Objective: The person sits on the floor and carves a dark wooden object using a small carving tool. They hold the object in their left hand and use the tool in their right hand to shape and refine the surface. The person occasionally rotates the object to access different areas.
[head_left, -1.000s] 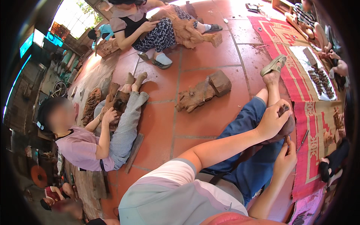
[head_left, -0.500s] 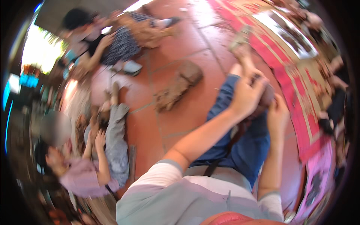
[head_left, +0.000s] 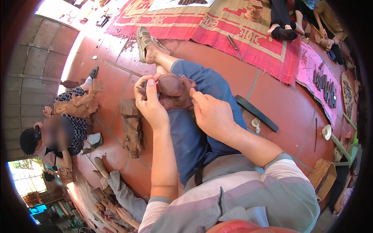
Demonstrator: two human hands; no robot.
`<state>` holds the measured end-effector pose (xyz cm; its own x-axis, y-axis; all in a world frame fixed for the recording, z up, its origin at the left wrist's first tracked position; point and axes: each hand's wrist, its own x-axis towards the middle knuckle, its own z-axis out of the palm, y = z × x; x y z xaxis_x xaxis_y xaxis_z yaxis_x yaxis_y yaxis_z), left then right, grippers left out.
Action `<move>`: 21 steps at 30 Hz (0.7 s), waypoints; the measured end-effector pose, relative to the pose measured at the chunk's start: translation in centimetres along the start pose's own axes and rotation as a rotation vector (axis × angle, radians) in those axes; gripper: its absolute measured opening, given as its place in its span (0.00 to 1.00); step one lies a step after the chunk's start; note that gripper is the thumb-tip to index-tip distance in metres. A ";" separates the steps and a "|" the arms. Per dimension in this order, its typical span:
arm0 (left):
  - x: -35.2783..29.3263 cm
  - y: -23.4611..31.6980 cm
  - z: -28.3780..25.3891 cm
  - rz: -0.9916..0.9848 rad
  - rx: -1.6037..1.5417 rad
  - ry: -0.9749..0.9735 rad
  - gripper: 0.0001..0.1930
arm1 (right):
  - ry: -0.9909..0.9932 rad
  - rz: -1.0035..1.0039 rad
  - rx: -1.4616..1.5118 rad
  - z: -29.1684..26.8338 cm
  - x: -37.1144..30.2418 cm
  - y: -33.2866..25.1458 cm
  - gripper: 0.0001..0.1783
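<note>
On the lap (head_left: 188,134), left fingers (head_left: 151,88) grip the carving (head_left: 171,84) from nine o'clock, perhaps for steadiness; right fingers (head_left: 199,98) touch from three, closure unclear.

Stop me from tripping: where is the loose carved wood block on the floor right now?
In the head view, the wood block lies on the red tiles left of centre, just left of the person's left hand.

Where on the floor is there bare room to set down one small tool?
Bare tiles lie between the dark bar, red mat and pink cloth. Another patch separates the carved block from the light wooden sculpture. The lap is crowded: left hand and right hand flank the dark carving.
</note>
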<state>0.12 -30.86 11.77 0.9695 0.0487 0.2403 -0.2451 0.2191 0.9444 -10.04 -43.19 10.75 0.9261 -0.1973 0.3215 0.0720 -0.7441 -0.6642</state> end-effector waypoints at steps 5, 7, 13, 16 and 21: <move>-0.2 0.9 0.6 -0.053 0.052 -0.003 0.09 | 0.134 -0.021 0.091 2.3 4.5 1.7 0.08; -0.2 1.0 0.3 -0.056 0.056 0.000 0.09 | 0.115 0.019 0.106 2.6 3.7 1.1 0.08; 0.2 0.4 0.1 -0.029 0.037 -0.004 0.09 | 0.144 -0.030 0.035 1.8 2.1 0.3 0.16; 0.0 0.7 0.9 -0.055 -0.007 -0.020 0.09 | 0.113 0.034 0.096 3.2 4.2 2.1 0.16; 0.6 0.9 0.3 -0.078 0.008 -0.060 0.09 | -0.130 -0.058 0.270 -2.1 -2.1 5.8 0.15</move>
<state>0.46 -30.96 12.82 0.9834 -0.0270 0.1792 -0.1696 0.2122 0.9624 -12.35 -48.47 7.65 0.9560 -0.0627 0.2866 0.2061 -0.5516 -0.8082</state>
